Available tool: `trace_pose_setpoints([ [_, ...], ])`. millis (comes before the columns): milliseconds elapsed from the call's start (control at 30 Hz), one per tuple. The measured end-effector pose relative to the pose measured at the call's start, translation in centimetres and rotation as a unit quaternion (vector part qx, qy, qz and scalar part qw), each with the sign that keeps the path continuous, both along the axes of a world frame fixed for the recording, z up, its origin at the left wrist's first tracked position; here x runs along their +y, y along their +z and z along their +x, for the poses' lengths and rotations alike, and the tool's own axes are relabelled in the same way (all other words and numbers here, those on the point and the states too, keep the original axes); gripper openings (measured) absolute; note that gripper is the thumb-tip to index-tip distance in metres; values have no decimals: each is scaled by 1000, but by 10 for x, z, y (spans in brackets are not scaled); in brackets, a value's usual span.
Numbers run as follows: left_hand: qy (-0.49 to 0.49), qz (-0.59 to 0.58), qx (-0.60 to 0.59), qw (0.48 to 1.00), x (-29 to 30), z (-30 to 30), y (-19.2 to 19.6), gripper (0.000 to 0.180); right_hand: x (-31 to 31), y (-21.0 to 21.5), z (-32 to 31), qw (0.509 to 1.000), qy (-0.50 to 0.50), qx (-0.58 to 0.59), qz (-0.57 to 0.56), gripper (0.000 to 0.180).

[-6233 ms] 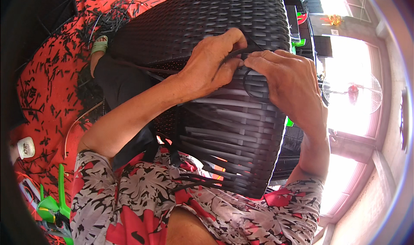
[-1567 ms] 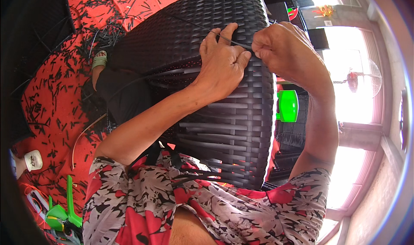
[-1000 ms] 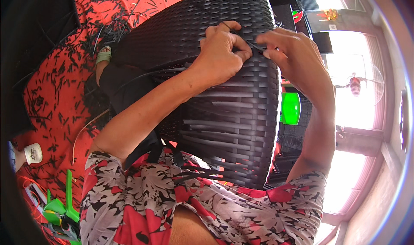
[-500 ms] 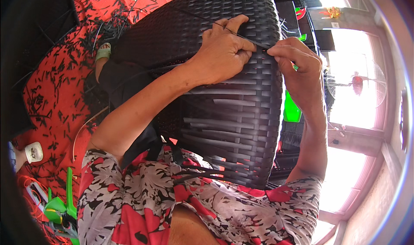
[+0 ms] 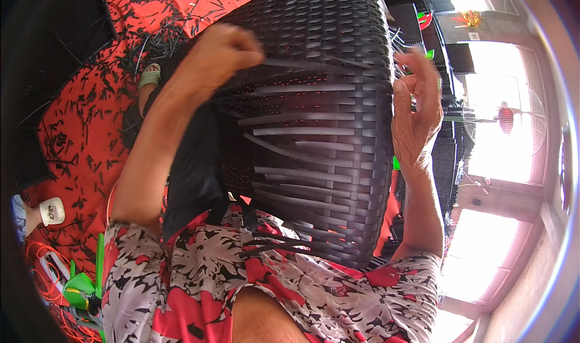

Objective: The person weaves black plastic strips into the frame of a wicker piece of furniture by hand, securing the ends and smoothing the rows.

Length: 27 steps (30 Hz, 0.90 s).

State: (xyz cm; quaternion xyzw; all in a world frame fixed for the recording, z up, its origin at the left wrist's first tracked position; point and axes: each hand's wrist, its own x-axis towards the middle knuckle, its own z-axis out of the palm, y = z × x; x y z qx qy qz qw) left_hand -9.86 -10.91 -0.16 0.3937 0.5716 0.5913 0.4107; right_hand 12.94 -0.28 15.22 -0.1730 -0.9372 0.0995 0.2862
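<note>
A large black woven wicker piece [image 5: 329, 26] stands in front of me, tightly woven at the top. Lower down, several flat strip ends [image 5: 305, 118] stick out loose toward the left. My left hand [image 5: 220, 59], slightly blurred, is closed on a flat black plastic strip [image 5: 302, 65], stretched between it and the rounded right edge of the piece. My right hand [image 5: 418, 110] is by that edge, fingers bent, with the thumb apart from them and nothing visible between them. Some of its fingertips are smeared by motion.
Black strip scraps [image 5: 84, 137] litter the red floor covering on the left. A white cup-like container [image 5: 52, 211] and a green plastic object [image 5: 78, 290] with orange cord lie at lower left. A fan [image 5: 506, 118] and more black woven pieces are on the right.
My left hand has moved left, away from the edge, drawing the strip out with it. My right hand has let go of the strip and dropped slightly, its fingers opening.
</note>
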Motion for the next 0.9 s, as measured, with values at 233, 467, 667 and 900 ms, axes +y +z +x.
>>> trace_pose_setpoints([
  [233,187,-40,62,980,-48,8,-104,5,0,10,-7,995,27,-60,70,19],
  [467,296,185,-18,937,-38,28,-2,13,-8,27,-67,952,146,-195,184,17],
  [667,357,257,-40,897,-29,52,29,20,2,3,-99,923,200,-325,-51,21],
  [900,373,351,-54,857,-18,80,18,30,-13,32,-103,960,73,-108,-247,19],
])
